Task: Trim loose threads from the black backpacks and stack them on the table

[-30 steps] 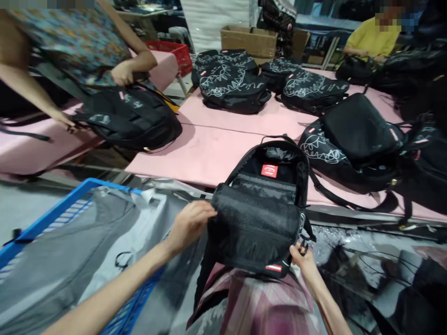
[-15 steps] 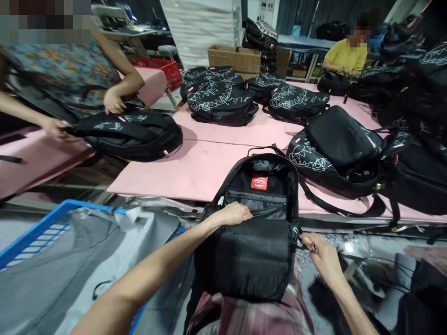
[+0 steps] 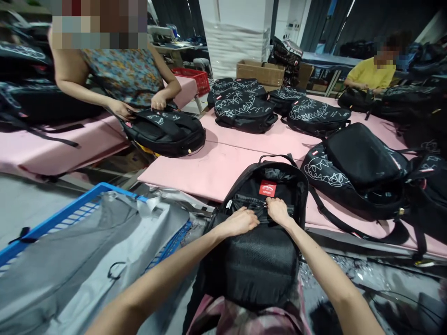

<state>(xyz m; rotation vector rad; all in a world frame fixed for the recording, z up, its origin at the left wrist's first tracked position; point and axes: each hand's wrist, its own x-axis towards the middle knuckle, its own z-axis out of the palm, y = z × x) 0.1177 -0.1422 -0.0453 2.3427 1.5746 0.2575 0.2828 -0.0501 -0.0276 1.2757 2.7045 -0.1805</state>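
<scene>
A black backpack stands unzipped before me, leaning on the table edge, its front panel folded down toward my lap. Inside show a red label and a dark inner pocket. The fingers of my left hand are closed over the lower edge of that pocket. Close beside it, my right hand is pinched at the pocket's upper edge, below the label. Something small and dark shows at its fingertips, too small to name.
The pink table bears several black backpacks with white scribble prints; an open one lies close on my right. A blue basket with grey sheeting stands left. A co-worker handles a backpack; another person works far right.
My right hand has moved from outside the backpack's right side into its opening, next to my left hand. My left hand stays at the inner pocket. The view has turned left.
</scene>
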